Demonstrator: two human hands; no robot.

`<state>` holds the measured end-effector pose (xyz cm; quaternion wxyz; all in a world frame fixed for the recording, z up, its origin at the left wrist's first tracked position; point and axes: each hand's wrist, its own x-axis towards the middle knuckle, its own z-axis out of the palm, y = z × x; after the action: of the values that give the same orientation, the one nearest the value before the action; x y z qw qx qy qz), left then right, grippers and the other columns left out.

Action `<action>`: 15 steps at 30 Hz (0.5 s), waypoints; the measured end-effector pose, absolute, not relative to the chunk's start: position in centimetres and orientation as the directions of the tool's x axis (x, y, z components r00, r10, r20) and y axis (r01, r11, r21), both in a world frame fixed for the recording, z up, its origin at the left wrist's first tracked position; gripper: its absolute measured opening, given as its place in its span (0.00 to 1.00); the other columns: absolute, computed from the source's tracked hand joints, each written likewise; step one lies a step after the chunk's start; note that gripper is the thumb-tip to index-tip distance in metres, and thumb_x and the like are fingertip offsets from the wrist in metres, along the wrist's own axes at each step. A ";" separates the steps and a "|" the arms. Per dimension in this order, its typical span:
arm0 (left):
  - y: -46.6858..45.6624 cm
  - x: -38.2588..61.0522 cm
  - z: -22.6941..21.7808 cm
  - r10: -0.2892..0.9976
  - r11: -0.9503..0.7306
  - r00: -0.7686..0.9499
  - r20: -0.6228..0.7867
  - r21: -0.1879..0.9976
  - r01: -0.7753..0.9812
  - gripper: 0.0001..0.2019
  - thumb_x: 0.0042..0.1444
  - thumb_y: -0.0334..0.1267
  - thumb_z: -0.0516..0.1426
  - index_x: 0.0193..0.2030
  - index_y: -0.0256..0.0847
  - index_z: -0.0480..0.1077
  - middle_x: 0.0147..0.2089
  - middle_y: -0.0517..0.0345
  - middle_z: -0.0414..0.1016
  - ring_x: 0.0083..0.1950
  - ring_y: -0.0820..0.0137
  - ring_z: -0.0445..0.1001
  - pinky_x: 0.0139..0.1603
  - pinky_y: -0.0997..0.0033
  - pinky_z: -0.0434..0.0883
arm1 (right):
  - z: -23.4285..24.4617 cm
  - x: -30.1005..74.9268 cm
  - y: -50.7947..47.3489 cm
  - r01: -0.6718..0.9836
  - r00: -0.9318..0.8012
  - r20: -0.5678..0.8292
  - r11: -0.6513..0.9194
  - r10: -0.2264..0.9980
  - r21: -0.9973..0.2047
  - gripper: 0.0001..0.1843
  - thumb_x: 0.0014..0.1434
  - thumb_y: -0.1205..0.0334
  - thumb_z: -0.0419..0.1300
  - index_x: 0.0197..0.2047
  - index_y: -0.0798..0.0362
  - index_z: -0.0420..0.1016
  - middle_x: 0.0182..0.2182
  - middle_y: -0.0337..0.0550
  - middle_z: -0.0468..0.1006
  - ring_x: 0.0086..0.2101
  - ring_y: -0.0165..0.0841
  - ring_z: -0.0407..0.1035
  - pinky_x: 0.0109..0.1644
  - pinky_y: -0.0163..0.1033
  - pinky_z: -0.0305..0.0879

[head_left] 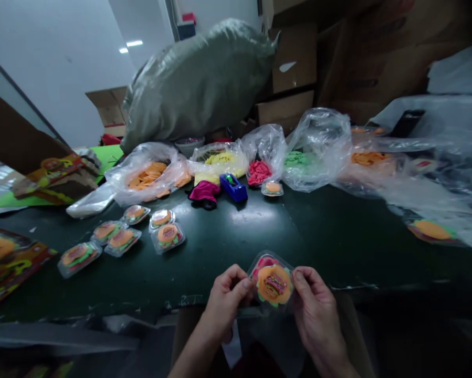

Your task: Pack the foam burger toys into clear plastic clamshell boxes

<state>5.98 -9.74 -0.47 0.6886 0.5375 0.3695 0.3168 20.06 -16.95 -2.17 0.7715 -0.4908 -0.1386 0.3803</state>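
Between my two hands, above the table's near edge, is a clear plastic pack with a toy burger inside. Its round orange bun carries a printed picture, with red and green pieces showing around it. My left hand pinches the pack's left edge between thumb and fingers. On the opposite edge, my right hand grips it the same way. Several similar packed burgers lie on the table to the left. Another packed burger sits farther back.
Along the back of the dark green table stand clear bags of orange pieces, yellow pieces, red pieces and green pieces. A blue tape dispenser stands beside a magenta cloth item. Behind them are a large sack and cardboard boxes.
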 end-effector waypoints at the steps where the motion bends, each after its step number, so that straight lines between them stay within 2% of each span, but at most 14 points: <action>1: -8.9 6.0 -0.3 0.821 0.240 0.544 -0.170 0.969 -0.059 0.16 0.50 0.47 0.62 0.26 0.38 0.64 0.20 0.64 0.66 0.22 0.77 0.59 0.26 0.78 0.57 | -2.1 20.2 -16.5 -0.465 0.646 -0.154 0.226 0.747 -0.856 0.14 0.49 0.51 0.67 0.30 0.50 0.69 0.24 0.33 0.69 0.25 0.29 0.63 0.27 0.32 0.65; 5: -6.8 6.1 0.0 0.807 0.321 0.555 -0.202 0.939 -0.125 0.15 0.49 0.45 0.63 0.27 0.38 0.63 0.19 0.65 0.67 0.21 0.79 0.59 0.25 0.78 0.56 | -1.9 21.0 -14.9 -0.509 0.576 -0.141 0.219 0.805 -0.832 0.15 0.46 0.52 0.69 0.29 0.52 0.70 0.24 0.33 0.69 0.24 0.27 0.62 0.27 0.30 0.63; 11: -7.1 6.7 -0.6 0.806 0.328 0.553 -0.209 0.937 -0.124 0.16 0.49 0.44 0.65 0.27 0.37 0.64 0.20 0.65 0.68 0.22 0.79 0.61 0.25 0.79 0.58 | -2.2 22.4 -14.4 -0.492 0.587 -0.147 0.207 0.796 -0.846 0.17 0.44 0.51 0.70 0.28 0.53 0.71 0.23 0.33 0.69 0.23 0.27 0.60 0.26 0.31 0.61; 13: -7.7 6.9 -0.6 0.838 0.330 0.506 -0.203 0.928 -0.174 0.14 0.49 0.44 0.65 0.31 0.36 0.67 0.25 0.63 0.70 0.25 0.78 0.64 0.27 0.79 0.61 | -2.5 22.5 -14.5 -0.473 0.599 -0.139 0.209 0.789 -0.856 0.17 0.46 0.51 0.70 0.29 0.53 0.71 0.24 0.34 0.69 0.24 0.28 0.61 0.27 0.32 0.61; 15: -8.5 7.4 -0.6 0.853 0.386 0.473 -0.222 0.878 -0.284 0.19 0.48 0.46 0.66 0.42 0.39 0.69 0.36 0.57 0.75 0.33 0.73 0.71 0.32 0.75 0.67 | -2.8 22.1 -14.7 -0.422 0.625 -0.111 0.214 0.772 -0.881 0.16 0.48 0.50 0.68 0.31 0.53 0.71 0.25 0.34 0.69 0.26 0.28 0.61 0.28 0.32 0.61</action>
<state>7.36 -8.51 -0.61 0.7555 0.4070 0.3495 0.3762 22.07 -14.69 -2.85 0.7582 -0.4876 -0.1798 0.3938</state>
